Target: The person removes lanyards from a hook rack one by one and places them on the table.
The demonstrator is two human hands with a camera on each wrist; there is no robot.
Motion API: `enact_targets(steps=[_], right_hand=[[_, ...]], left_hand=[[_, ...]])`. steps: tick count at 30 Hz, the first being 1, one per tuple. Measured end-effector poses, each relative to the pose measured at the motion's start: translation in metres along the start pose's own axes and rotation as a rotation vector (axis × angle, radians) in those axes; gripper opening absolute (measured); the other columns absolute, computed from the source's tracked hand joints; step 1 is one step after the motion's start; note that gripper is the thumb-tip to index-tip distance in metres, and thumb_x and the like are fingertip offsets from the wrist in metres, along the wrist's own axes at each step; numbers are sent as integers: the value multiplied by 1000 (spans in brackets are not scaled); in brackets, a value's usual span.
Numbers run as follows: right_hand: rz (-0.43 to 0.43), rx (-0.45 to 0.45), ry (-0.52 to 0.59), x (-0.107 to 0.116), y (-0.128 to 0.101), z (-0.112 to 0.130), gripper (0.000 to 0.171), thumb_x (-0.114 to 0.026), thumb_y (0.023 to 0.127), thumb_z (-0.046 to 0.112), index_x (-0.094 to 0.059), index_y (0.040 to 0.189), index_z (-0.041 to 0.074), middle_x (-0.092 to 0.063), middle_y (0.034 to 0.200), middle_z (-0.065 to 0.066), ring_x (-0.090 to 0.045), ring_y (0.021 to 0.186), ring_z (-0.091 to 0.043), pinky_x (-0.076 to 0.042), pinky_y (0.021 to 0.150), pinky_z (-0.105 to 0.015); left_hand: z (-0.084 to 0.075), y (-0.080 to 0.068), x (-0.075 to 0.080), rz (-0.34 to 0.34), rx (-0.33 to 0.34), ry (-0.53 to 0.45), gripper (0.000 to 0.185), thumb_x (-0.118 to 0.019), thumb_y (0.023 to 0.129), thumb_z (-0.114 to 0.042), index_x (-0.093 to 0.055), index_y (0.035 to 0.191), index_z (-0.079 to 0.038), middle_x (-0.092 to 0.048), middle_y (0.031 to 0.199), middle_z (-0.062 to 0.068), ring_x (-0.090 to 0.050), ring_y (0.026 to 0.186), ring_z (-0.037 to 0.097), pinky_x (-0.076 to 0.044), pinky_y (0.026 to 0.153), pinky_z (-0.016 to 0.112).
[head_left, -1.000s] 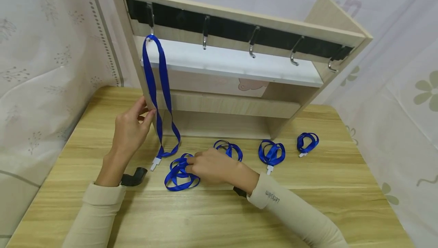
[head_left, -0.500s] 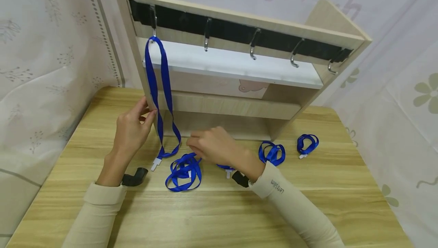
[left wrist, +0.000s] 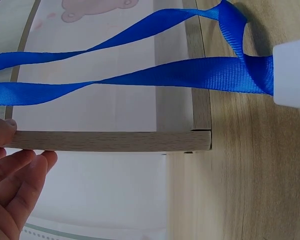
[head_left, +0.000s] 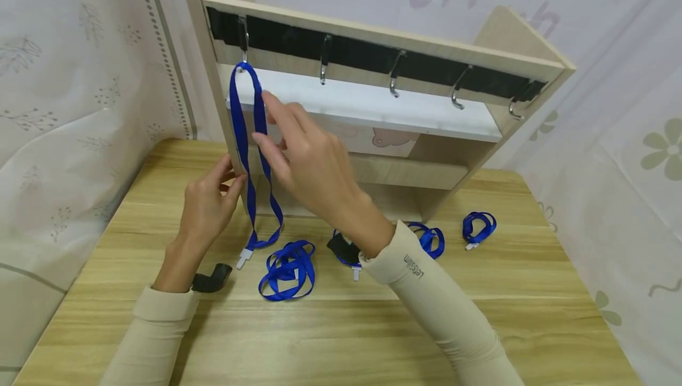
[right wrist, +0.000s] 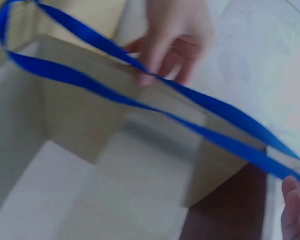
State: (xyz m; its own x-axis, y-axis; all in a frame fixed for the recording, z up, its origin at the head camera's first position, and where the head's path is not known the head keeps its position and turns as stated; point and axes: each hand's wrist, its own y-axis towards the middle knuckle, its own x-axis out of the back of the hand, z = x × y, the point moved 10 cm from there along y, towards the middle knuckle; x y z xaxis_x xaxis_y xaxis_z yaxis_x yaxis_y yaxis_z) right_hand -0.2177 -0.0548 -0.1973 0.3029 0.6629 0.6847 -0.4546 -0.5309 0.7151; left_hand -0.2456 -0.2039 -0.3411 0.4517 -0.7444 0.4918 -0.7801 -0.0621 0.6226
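The right forearm hides part of one coiled lanyard [head_left: 345, 251].

The head camera looks forward and down from above the table [head_left: 319, 338]. It is far enough back to see both arms, the whole rack [head_left: 383, 108] and the wall cloth behind it. The left wrist camera sits very close and low, turned on its side. It looks along the table [left wrist: 250, 190] at the foot of the rack [left wrist: 110, 141], with the blue strap [left wrist: 140, 80] filling the top. The right wrist camera is also very close and a bit blurry. It looks past the strap [right wrist: 205, 105] at the rack's side [right wrist: 90, 115]. All three views share the hanging strap [head_left: 250, 155] and the left end of the rack.
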Motion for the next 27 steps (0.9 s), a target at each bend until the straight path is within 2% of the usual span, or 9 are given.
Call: enact_targets(steps=[3,6,9,12,14,18,23,27], right_hand=[[4,-83,-17,0,20,3,51,-57,101,31,-50,139,-3,-66,114,-11,-67,81,-12,-49,58,-14],[8,-156,-33,-2,34,4,51,-57,101,37,-53,134,-2,-67,111,-10,-69,86,-13,-54,63,-16],[-19,-199,-44,0,43,4,43,-58,100,39,-60,117,0,-66,90,-4,-65,68,-10,-49,54,-14],[-47,-235,-93,6,51,3,37,-57,100,41,-62,100,4,-55,67,3,-52,49,-7,-38,42,-15],[-50,-249,-154,10,55,3,36,-55,101,40,-64,94,6,-51,60,4,-48,44,-8,-33,39,-18],[-34,-230,-252,17,62,8,31,-51,103,31,-66,93,6,-54,60,3,-47,45,-10,-32,41,-19],[-20,-169,-326,19,66,18,26,-44,104,23,-65,99,7,-62,71,3,-50,48,-9,-35,42,-20],[-23,-113,-388,19,69,26,29,-39,104,22,-65,103,9,-63,77,3,-50,49,-9,-38,42,-21]], left_hand=[[2,-1,0,1,4,1,36,-65,92,4,-60,127,1,-70,112,25,-71,94,44,-60,64,51],[5,-3,-2,1,3,2,38,-65,91,6,-59,128,1,-70,113,25,-71,93,44,-60,64,51],[5,-5,-5,9,7,-2,41,-65,91,6,-58,131,1,-69,116,25,-71,93,43,-60,64,50],[5,-6,-5,14,14,-2,41,-65,91,6,-58,132,0,-69,117,24,-71,94,42,-60,65,49],[4,-6,-5,13,15,-2,40,-65,92,5,-59,131,0,-69,116,24,-72,94,42,-60,64,49],[3,-5,-4,13,14,-3,38,-65,93,2,-59,130,-1,-70,114,23,-72,94,41,-60,64,48],[3,-4,-2,8,15,-10,40,-65,93,2,-59,132,-2,-69,116,23,-72,94,41,-60,64,48],[4,-2,0,3,19,-14,41,-65,93,2,-59,133,-3,-69,118,23,-72,95,41,-60,65,49]])
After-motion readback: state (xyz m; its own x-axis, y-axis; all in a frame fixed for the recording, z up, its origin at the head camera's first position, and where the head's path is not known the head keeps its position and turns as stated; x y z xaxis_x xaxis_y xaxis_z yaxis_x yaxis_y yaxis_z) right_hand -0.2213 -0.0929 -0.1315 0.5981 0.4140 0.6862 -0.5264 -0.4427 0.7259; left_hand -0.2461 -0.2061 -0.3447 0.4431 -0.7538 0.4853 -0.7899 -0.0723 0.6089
